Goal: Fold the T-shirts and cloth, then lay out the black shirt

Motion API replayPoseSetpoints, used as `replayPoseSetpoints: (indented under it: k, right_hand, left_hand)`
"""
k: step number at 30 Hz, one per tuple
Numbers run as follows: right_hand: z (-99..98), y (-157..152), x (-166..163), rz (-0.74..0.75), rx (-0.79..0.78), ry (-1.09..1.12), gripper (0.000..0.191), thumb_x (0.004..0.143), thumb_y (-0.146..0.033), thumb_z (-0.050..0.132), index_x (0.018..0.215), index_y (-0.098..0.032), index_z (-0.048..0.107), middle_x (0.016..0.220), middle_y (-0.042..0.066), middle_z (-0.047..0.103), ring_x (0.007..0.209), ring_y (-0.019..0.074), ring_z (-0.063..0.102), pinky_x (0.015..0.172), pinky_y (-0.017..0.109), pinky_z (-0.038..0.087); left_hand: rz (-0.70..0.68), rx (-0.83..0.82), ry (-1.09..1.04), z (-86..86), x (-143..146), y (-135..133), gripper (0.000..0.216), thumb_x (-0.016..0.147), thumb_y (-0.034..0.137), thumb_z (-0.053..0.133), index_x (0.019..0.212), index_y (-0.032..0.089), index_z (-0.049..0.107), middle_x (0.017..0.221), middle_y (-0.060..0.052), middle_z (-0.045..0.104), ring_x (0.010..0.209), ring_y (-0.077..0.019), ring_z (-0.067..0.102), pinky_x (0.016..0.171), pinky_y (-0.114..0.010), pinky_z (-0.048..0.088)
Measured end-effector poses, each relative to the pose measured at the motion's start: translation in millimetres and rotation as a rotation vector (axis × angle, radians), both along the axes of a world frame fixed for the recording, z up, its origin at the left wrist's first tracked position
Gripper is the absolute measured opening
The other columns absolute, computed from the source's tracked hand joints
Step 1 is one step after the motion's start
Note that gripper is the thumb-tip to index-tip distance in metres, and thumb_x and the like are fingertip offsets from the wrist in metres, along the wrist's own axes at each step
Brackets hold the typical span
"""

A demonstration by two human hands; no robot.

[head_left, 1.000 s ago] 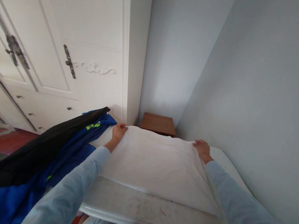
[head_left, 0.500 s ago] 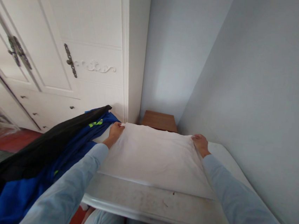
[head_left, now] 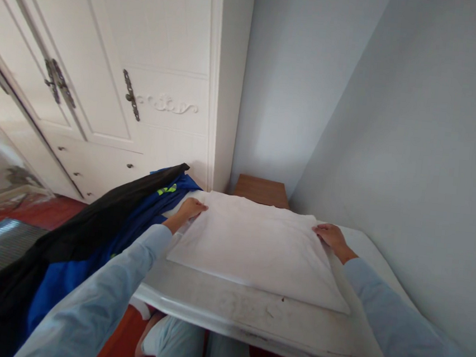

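A white cloth (head_left: 257, 242) lies spread out in a rough rectangle on the white tabletop (head_left: 226, 303), its near edge a little back from the table's front edge. At its far left side, my left hand (head_left: 192, 210) is closed with the fingertips pinching the cloth's edge. Across from it, my right hand (head_left: 334, 238) pinches the right edge near the far corner. The cloth looks mostly flat, with faint creases near its right side.
Dark blue and black clothing (head_left: 120, 217) hangs over the table's left side. A white wardrobe (head_left: 170, 138) stands behind it. Beyond the table is a brown wooden box-like piece (head_left: 262, 190); a grey wall (head_left: 427, 135) runs along the right.
Both hands have slid slightly toward me, down the cloth's side edges from its far corners. The view has turned a little to the left.
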State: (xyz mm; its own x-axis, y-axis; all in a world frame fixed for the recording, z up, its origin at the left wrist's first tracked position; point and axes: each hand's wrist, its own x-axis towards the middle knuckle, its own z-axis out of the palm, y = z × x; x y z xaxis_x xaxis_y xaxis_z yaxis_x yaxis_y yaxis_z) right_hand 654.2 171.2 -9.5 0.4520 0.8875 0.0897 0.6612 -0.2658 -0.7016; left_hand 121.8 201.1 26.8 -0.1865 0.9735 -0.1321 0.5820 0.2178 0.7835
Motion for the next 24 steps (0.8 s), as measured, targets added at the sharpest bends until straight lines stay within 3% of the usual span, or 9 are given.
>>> replayPoseSetpoints:
  k: [3, 7, 13, 18, 24]
  right_hand:
    - [2.3, 7, -5, -0.001, 0.056, 0.012, 0.010, 0.062, -0.028, 0.072, 0.066, -0.018, 0.074, 0.056, 0.004, 0.069, 0.056, 0.0187, 0.065, 0.059, 0.029, 0.048]
    - [-4.1, 11, -17, -0.019, 0.144, 0.034, 0.024, 0.068, -0.032, 0.064, 0.080, -0.017, 0.078, 0.075, 0.008, 0.077, 0.067, 0.0199, 0.068, 0.060, 0.027, 0.049]
    - [-13.3, 6, -26, -0.128, 0.113, 0.010, 0.018, 0.065, -0.030, 0.068, 0.077, -0.020, 0.078, 0.084, 0.009, 0.078, 0.079, 0.0237, 0.069, 0.069, 0.031, 0.049]
    - [-3.8, 11, -24, -0.153, 0.042, 0.017, 0.012, 0.062, -0.031, 0.074, 0.068, -0.021, 0.076, 0.073, 0.008, 0.075, 0.073, 0.0243, 0.068, 0.067, 0.032, 0.047]
    - [-1.8, 15, -23, -0.132, 0.032, 0.102, 0.010, 0.058, -0.032, 0.077, 0.059, -0.023, 0.073, 0.056, 0.001, 0.068, 0.057, 0.0179, 0.062, 0.057, 0.028, 0.045]
  left_hand:
    - [0.077, 0.048, 0.007, -0.5, 2, 0, 0.016, 0.074, 0.025, 0.066, 0.061, 0.017, 0.062, 0.050, -0.001, 0.055, 0.056, -0.0179, 0.059, 0.049, -0.024, 0.038]
    - [0.159, 0.069, -0.042, -5.4, -6, -8, 0.010, 0.078, 0.021, 0.056, 0.072, 0.017, 0.063, 0.058, -0.001, 0.060, 0.055, -0.0160, 0.060, 0.049, -0.023, 0.043]
    - [0.186, 0.015, -0.075, -14.5, -12, -9, 0.009, 0.080, 0.023, 0.058, 0.077, 0.016, 0.062, 0.065, -0.004, 0.065, 0.054, -0.0152, 0.063, 0.051, -0.023, 0.049]
    - [0.144, -0.008, -0.009, -11.0, -5, 18, 0.026, 0.081, 0.042, 0.066, 0.076, 0.016, 0.064, 0.065, -0.006, 0.066, 0.056, -0.0199, 0.066, 0.049, -0.025, 0.047]
    - [0.151, 0.056, 0.039, -13.5, -1, 29, 0.021, 0.073, 0.036, 0.074, 0.075, 0.017, 0.065, 0.064, -0.006, 0.066, 0.070, -0.0252, 0.069, 0.056, -0.028, 0.045]
